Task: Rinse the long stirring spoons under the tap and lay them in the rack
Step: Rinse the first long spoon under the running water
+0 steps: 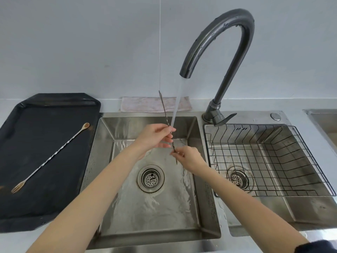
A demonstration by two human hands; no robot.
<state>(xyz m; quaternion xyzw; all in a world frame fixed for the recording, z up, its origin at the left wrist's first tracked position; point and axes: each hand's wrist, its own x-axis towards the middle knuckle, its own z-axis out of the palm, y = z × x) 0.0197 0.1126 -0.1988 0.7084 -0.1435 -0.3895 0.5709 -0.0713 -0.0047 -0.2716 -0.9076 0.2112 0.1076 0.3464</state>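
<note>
- Stirring spoon [165, 111], long with a twisted metal shaft: held nearly upright over the left basin, its far end raised toward the wall, its near end pointing down toward the basin floor. The shaft is crossed by the water stream at about the level of the left hand.
- Left hand [155, 136]: closed around the middle of the shaft, thumb and fingers pinching it, with the stream falling onto the fingers.
- Right hand [187, 157]: closed on the lower part of the same shaft, fingertips pinched just beneath the left hand.
- Tap [220, 52], dark metal, arched: mounted between the two basins, its spout turned over the left basin; water is seen running.
- Left basin [206, 207], stainless steel: wetted floor, round strainer drain [151, 178] near its middle.
- Second stirring spoon [51, 157]: laid diagonally on the black tray, wooden-coloured bowl at the far end, small fork at the near end.
- Black tray [54, 207]: set on the counter [255, 106], left of the left basin.
- Wire rack [273, 156], black: seated in the right basin; no spoon is seen in it.
- Folded cloth [142, 105], pale pink: placed on the counter at the wall, behind the left basin.
</note>
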